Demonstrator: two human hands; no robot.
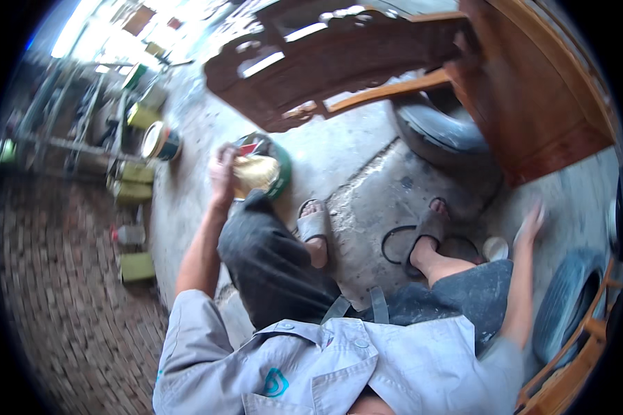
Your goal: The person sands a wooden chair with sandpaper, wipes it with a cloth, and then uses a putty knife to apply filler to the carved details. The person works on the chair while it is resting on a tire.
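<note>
At the left, my left hand (pixel 221 173) is bent beside a green round tub (pixel 282 173), next to a pale yellow mass (pixel 256 173) at its top. Blur hides whether the fingers grip anything, and I cannot tell whether the yellow stuff is a cloth or the tub's contents. A red-and-white piece (pixel 249 149) shows near the tub's far rim. Out to the right, my right hand (pixel 531 223) reaches over the concrete floor with its fingers stretched out and holding nothing visible. A small whitish round thing (pixel 495 249) lies inward of it, near my knee.
A carved brown wooden furniture frame (pixel 339 62) with a broad panel (pixel 526 90) stands ahead, close to a tire (pixel 439 124). Another tire (pixel 567 304) is at my right. A white bucket (pixel 161 141), yellow-green blocks (pixel 136 267) and a metal rack (pixel 76 142) line the left.
</note>
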